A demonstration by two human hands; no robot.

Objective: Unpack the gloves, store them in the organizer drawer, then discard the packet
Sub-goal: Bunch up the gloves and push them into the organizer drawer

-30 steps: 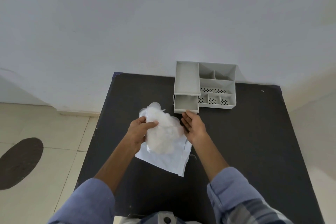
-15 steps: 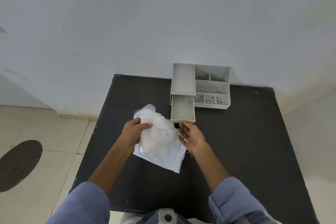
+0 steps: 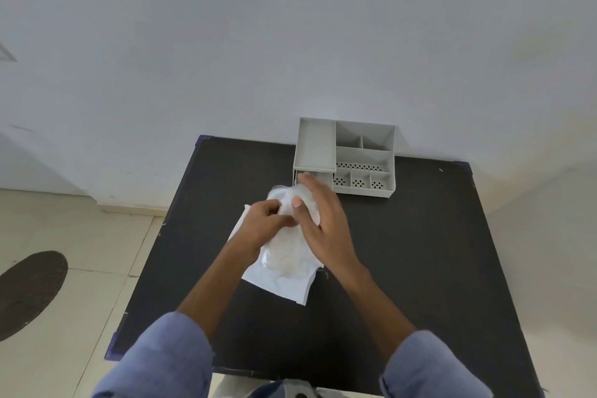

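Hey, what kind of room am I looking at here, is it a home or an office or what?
Hard to say for sure; it looks like a plain indoor room, perhaps a bare workspace. A black table stands against an unadorned white wall, the floor is pale tile, and a grey desk organizer is the only furnishing on the table.

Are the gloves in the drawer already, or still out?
Out. Both hands, left hand and right hand, hold the gloves above the packet.

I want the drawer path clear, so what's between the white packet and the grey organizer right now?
In the head view, only the bunched gloves and both hands fill the stretch from packet to organizer; nothing else lies on the black table there.
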